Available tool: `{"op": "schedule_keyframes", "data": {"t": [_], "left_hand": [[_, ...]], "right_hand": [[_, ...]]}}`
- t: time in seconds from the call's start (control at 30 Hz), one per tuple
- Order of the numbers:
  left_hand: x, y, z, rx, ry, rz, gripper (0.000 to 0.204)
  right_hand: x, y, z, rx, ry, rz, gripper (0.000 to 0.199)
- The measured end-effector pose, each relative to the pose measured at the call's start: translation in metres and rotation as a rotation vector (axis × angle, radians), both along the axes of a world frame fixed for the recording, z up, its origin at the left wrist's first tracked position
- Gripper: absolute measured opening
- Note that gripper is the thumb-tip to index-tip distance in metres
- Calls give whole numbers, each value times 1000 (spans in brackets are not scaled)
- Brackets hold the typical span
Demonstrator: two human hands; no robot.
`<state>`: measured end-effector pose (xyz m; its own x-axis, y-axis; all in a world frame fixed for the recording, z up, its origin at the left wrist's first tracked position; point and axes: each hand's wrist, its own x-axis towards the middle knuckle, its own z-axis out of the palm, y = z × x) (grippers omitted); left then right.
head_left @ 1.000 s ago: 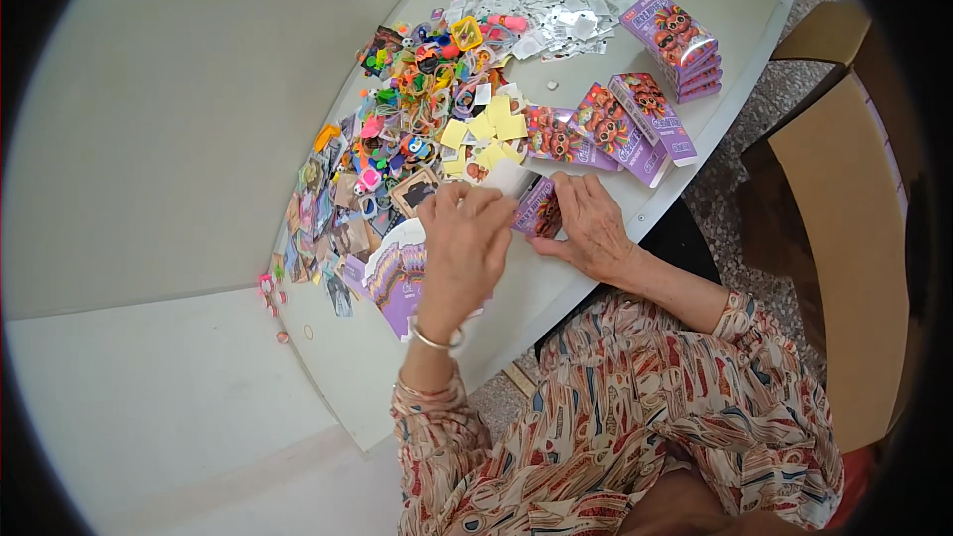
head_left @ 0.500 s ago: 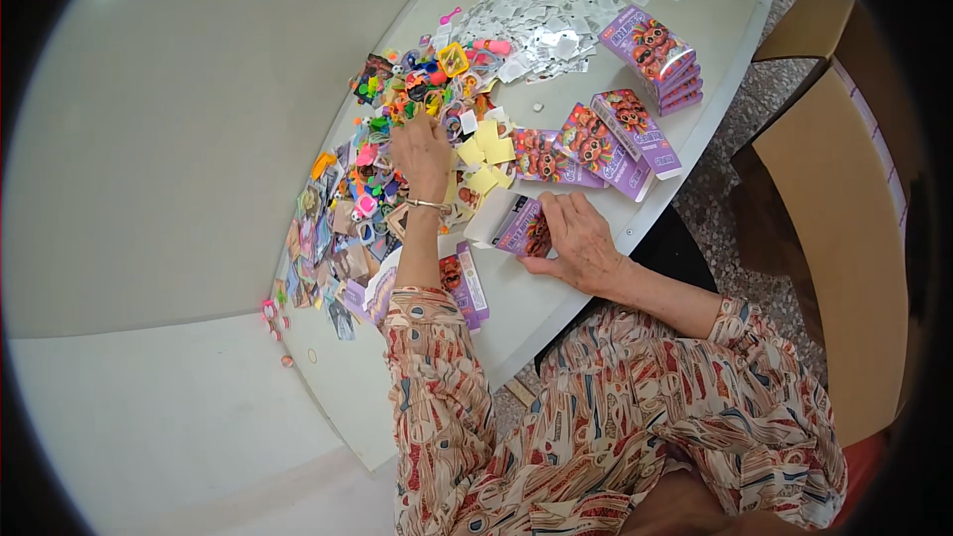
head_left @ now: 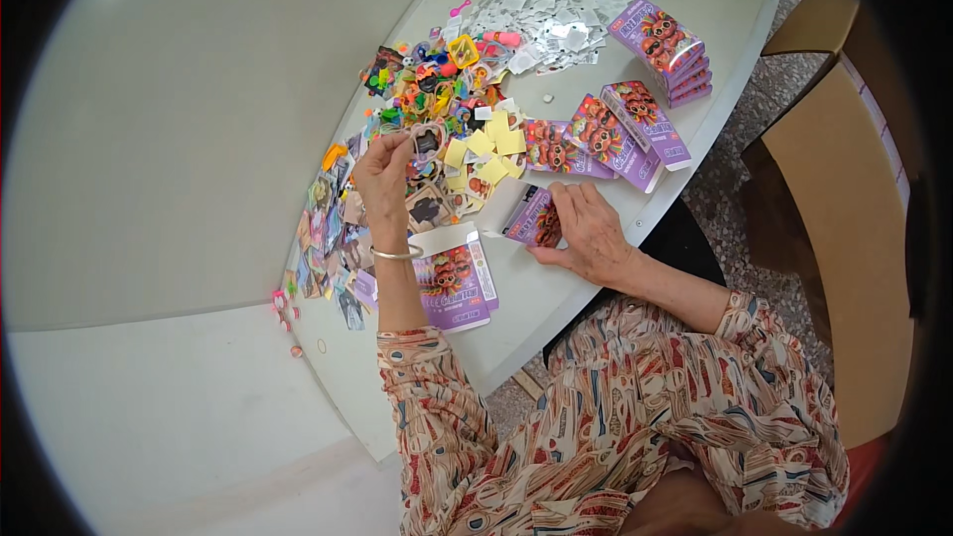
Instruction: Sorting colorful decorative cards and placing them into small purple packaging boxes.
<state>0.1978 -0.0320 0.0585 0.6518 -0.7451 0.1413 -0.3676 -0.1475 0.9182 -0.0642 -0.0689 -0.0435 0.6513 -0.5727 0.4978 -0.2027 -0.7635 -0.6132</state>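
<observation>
Box (head_left: pixel 533 218): right hand (head_left: pixel 588 233) is gripping it open, centre frame.
Left hand (head_left: pixel 382 177): grip is pinching a small toy (head_left: pixel 425 139).
Done: filled boxes (head_left: pixel 635 89) are stacking upper right.
Left: toy pile (head_left: pixel 437 89) is waiting on bench (head_left: pixel 179 89).

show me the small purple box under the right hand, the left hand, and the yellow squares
small purple box (head_left: pixel 533 219), head view, its printed front face.
left hand (head_left: pixel 382 179), head view, back of the hand.
yellow squares (head_left: pixel 486 145), head view, middle of the cluster.
</observation>
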Motion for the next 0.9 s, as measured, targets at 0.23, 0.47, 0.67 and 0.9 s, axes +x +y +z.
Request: {"op": "schedule_keyframes", "data": {"t": [0.23,0.47,0.67,0.9], "left_hand": [[-14,19,2,13,132,-17,11],[-55,35,27,-36,212,-132,9],[-92,51,32,7,-83,-247,10],[-107,49,23,80,-438,-256,11]], "right_hand": [[1,2,3,-4,1,4,85],[0,-1,0,3,14,-5,85],[3,1,3,-12,-6,3,84],[2,1,2,-26,-12,-13,85]]}}
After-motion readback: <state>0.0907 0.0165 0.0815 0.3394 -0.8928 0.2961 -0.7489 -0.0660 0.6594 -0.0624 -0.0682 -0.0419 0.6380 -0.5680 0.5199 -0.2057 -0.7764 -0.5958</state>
